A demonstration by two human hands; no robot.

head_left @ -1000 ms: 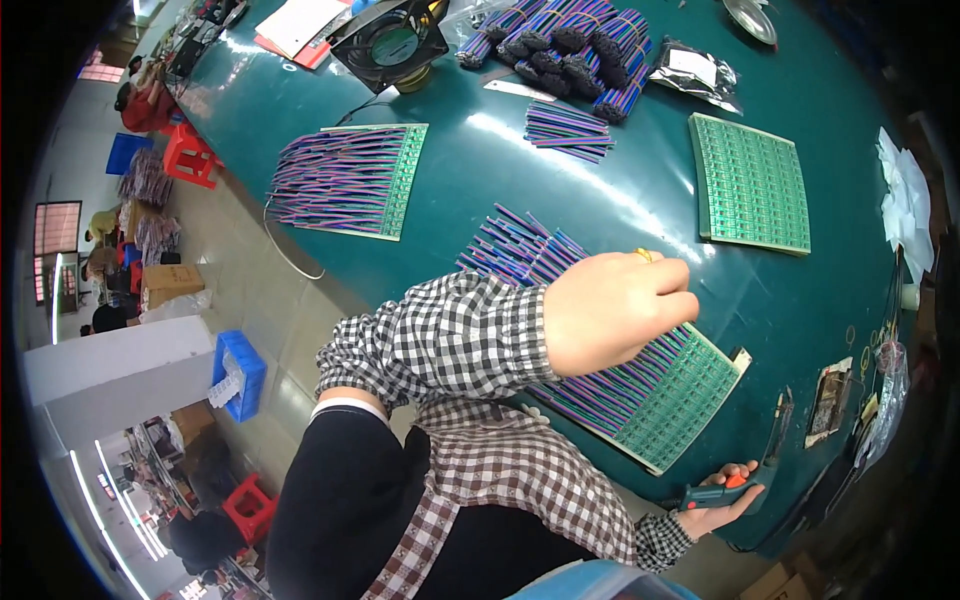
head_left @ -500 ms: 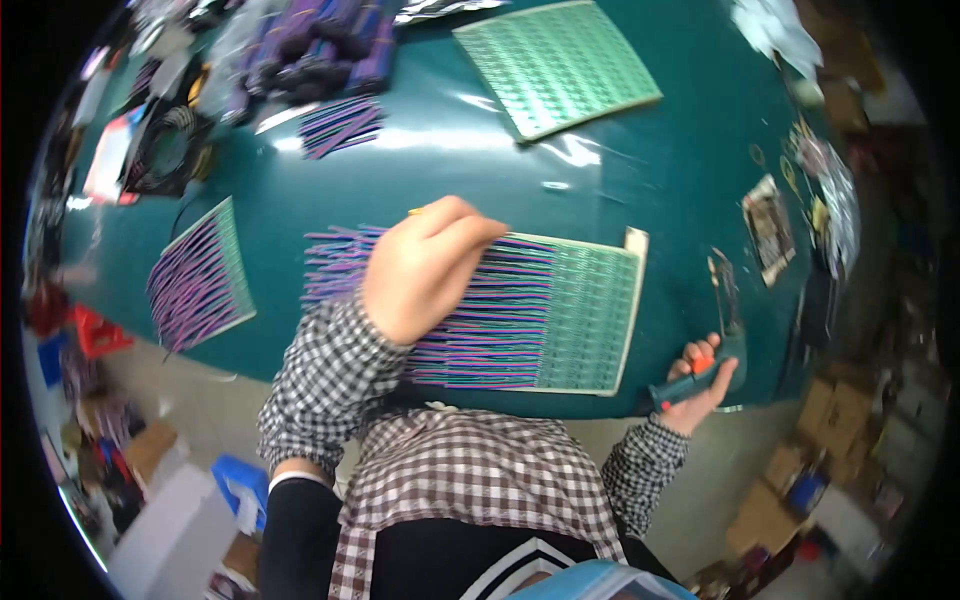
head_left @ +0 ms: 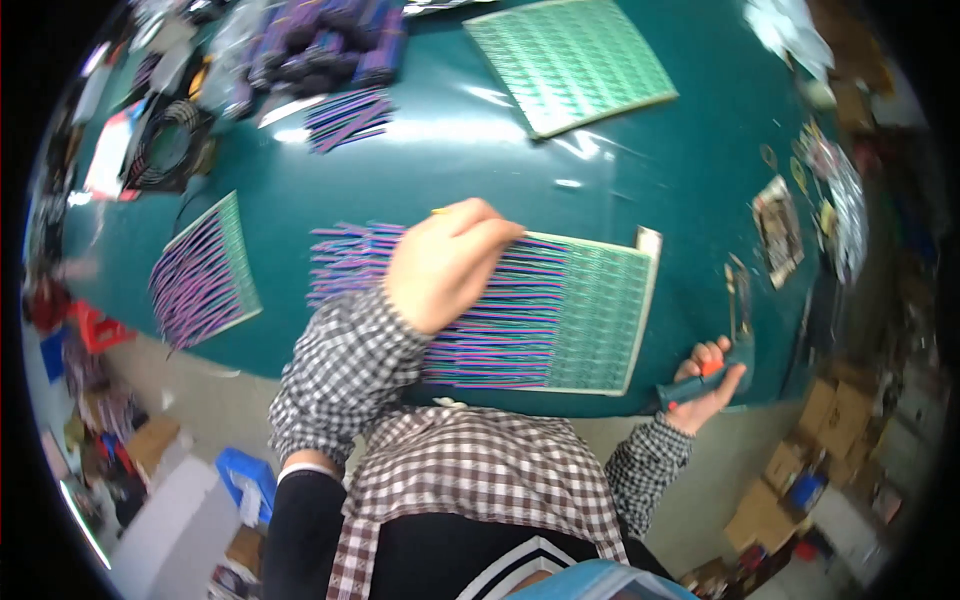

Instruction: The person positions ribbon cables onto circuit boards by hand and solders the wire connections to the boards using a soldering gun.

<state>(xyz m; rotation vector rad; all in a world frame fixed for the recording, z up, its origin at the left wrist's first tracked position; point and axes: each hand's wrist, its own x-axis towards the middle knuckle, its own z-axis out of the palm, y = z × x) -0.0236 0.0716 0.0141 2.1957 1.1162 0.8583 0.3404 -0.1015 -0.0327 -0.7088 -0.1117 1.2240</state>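
Observation:
A green circuit board panel [head_left: 605, 320] lies before me, with rows of thin purple, pink and green wires [head_left: 500, 345] running left from its middle. Over the top edge of these wires my left hand [head_left: 440, 265] is closed in a pinch, thumb and forefinger together. What its fingertips hold, if anything, is too small to make out. At the right, near the table's front edge, my right hand [head_left: 708, 385] grips a dark green soldering gun [head_left: 742, 355] with an orange-red trigger. The gun's thin tip points away from me, apart from the panel.
A smaller wired board [head_left: 238, 255] lies at the left. Loose wires [head_left: 350, 118] and wire bundles [head_left: 330, 45] are at the back left, near a black coil [head_left: 165, 145]. Another green panel [head_left: 575, 65] lies at the back; a stained pad [head_left: 778, 230] is at the right.
The view has shifted slightly. My left hand stays pinched at the top edge of the wires, and my right hand keeps its grip on the soldering gun, whose tip looks slightly turned.

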